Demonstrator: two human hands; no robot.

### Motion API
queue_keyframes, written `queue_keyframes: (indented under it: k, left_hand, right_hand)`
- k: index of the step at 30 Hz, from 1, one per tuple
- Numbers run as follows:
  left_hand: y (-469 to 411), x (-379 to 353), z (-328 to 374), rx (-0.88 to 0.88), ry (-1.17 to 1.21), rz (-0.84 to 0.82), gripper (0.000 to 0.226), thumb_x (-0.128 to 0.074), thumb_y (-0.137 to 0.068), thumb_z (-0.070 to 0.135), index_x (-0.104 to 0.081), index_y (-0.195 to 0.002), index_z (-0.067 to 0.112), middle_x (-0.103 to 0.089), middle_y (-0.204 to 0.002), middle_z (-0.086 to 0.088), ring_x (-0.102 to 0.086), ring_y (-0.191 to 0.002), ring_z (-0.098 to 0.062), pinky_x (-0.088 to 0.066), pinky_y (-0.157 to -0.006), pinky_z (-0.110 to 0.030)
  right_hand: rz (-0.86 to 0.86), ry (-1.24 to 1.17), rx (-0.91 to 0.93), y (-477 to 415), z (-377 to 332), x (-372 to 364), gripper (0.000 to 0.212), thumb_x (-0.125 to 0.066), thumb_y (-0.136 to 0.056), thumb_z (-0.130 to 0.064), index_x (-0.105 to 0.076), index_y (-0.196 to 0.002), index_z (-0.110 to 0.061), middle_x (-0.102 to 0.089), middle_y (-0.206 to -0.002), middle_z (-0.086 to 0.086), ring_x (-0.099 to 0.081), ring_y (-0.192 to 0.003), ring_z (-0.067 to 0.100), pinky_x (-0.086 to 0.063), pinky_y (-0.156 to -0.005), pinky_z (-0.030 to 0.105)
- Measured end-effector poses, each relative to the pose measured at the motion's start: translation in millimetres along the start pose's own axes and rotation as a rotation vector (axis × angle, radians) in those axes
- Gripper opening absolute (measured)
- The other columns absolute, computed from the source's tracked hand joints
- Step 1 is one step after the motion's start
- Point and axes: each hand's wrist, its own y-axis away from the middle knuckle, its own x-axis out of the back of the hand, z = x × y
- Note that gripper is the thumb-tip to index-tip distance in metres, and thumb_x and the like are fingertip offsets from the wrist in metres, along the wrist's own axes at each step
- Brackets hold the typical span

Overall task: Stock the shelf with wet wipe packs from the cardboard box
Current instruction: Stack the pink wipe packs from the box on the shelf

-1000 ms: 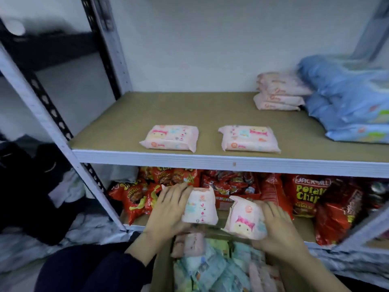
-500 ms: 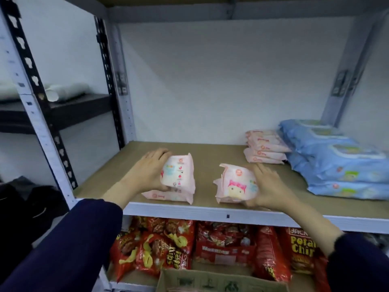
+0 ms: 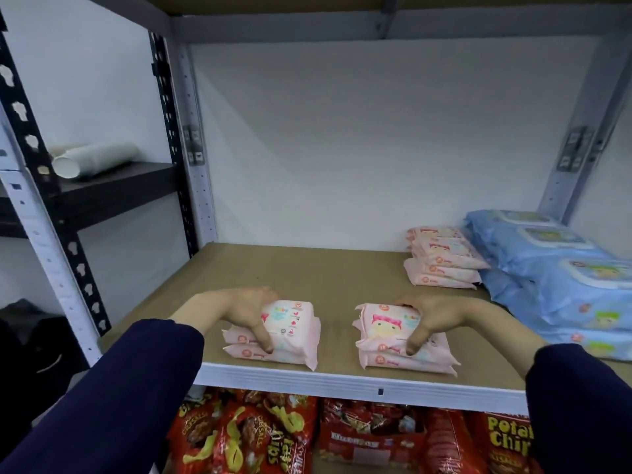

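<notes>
Brown shelf (image 3: 342,278) in metal rack, white wall behind. Left grip (image 3: 239,311) curled round top pink wet wipe pack (image 3: 290,316), thumb down its front; pack lies on lower pink pack (image 3: 273,354) near shelf front. Right grip (image 3: 441,318) clasps cartoon-face pack (image 3: 386,325) atop front stack (image 3: 410,360). Rear pink stack (image 3: 441,260) sits back right beside blue wipe packs (image 3: 561,271). Snack bags (image 3: 256,439) below.

The left grip (image 3: 239,309) and right grip (image 3: 434,316) have risen from over the cardboard box to the shelf (image 3: 307,268), each carrying 1 pink wet wipe pack. The left pack (image 3: 290,318) and right pack (image 3: 386,323), tilted 0.5 s ago, now lie flat on the 2 lower packs (image 3: 246,352), making 2 stacks of 2. The cardboard box has dropped out of view.
</notes>
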Motion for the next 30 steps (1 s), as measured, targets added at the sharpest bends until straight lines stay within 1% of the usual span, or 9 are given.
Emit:
queue_keyframes:
  k: [5, 11, 17, 19, 20, 22, 23, 27, 30]
  left_hand:
    - [-6, 4, 3, 0.007, 0.045, -0.053, 0.057, -0.080, -0.069, 0.027, -0.041, -0.111, 0.028, -0.049, -0.104, 0.012, -0.048, -0.096, -0.009, -0.041, -0.074, -0.019]
    - [-10, 5, 2, 0.013, 0.089, -0.080, 0.059, -0.078, -0.071, 0.022, -0.040, -0.116, 0.026, -0.051, -0.107, 0.009, -0.049, -0.096, -0.007, -0.042, -0.071, -0.015]
    - [-10, 7, 5, 0.007, 0.076, -0.116, 0.067, -0.079, -0.070, 0.024, -0.040, -0.126, 0.023, -0.050, -0.119, 0.005, -0.050, -0.108, -0.014, -0.046, -0.087, -0.023]
    - [-9, 8, 6, 0.015, 0.063, -0.128, 0.072, -0.079, -0.070, 0.025, -0.038, -0.130, 0.022, -0.050, -0.123, 0.003, -0.049, -0.111, -0.016, -0.046, -0.092, -0.026]
    - [-9, 9, 7, 0.019, 0.057, -0.138, 0.074, -0.079, -0.071, 0.024, -0.037, -0.131, 0.022, -0.049, -0.124, 0.003, -0.049, -0.112, -0.016, -0.045, -0.094, -0.028]
    - [-8, 11, 10, 0.023, 0.041, -0.166, 0.077, -0.077, -0.072, 0.024, -0.032, -0.135, 0.022, -0.046, -0.129, 0.002, -0.046, -0.116, -0.016, -0.043, -0.100, -0.031]
    - [-7, 12, 12, 0.027, 0.032, -0.181, 0.081, -0.077, -0.073, 0.024, -0.029, -0.138, 0.022, -0.044, -0.132, 0.002, -0.044, -0.118, -0.016, -0.041, -0.102, -0.032]
    - [0, 19, 18, 0.029, -0.029, -0.155, 0.090, -0.072, -0.077, 0.035, -0.016, -0.147, 0.022, -0.026, -0.149, 0.003, -0.028, -0.136, -0.018, -0.027, -0.112, -0.032]
    - [15, 24, 25, -0.011, -0.093, -0.035, 0.081, -0.065, -0.082, 0.042, -0.020, -0.147, 0.024, -0.017, -0.155, 0.006, -0.022, -0.140, -0.017, -0.022, -0.112, -0.030]
  right_hand:
    - [-0.039, -0.015, -0.009, -6, 5, 7, 0.092, -0.075, -0.052, -0.039, -0.037, -0.133, -0.019, -0.053, -0.121, -0.005, -0.051, -0.112, 0.013, -0.042, -0.091, 0.019]
    - [-0.089, -0.035, 0.000, -8, 7, 8, 0.091, -0.073, -0.052, -0.039, -0.035, -0.133, -0.021, -0.050, -0.116, -0.010, -0.049, -0.112, 0.011, -0.041, -0.086, 0.012]
    - [-0.097, -0.006, 0.007, -10, 7, 9, 0.097, -0.075, -0.055, -0.041, -0.031, -0.138, -0.020, -0.046, -0.119, -0.011, -0.046, -0.111, 0.009, -0.038, -0.085, 0.010]
    - [-0.114, 0.003, 0.006, -8, 6, 12, 0.095, -0.079, -0.062, -0.040, -0.028, -0.140, -0.021, -0.043, -0.123, -0.011, -0.043, -0.112, 0.009, -0.037, -0.089, 0.011]
    - [-0.118, 0.024, 0.011, -8, 5, 13, 0.100, -0.080, -0.060, -0.045, -0.026, -0.141, -0.022, -0.041, -0.129, -0.011, -0.041, -0.115, 0.009, -0.035, -0.096, 0.014]
    - [-0.116, 0.041, 0.016, -7, 5, 14, 0.119, -0.080, -0.044, -0.059, -0.022, -0.143, -0.026, -0.036, -0.140, -0.008, -0.038, -0.123, 0.012, -0.031, -0.107, 0.023]
    - [-0.100, 0.027, 0.018, -6, 4, 15, 0.120, -0.078, -0.043, -0.060, -0.021, -0.144, -0.026, -0.035, -0.141, -0.006, -0.037, -0.127, 0.014, -0.030, -0.109, 0.025]
    - [0.050, 0.002, 0.076, 7, -2, 18, 0.086, -0.073, -0.073, -0.045, -0.025, -0.142, -0.028, -0.041, -0.132, -0.009, -0.037, -0.127, 0.011, -0.028, -0.108, 0.025]
    - [0.159, 0.055, 0.150, 27, -10, 20, 0.070, -0.068, -0.078, -0.041, -0.034, -0.138, -0.030, -0.043, -0.119, -0.015, -0.042, -0.120, 0.007, -0.033, -0.106, 0.024]
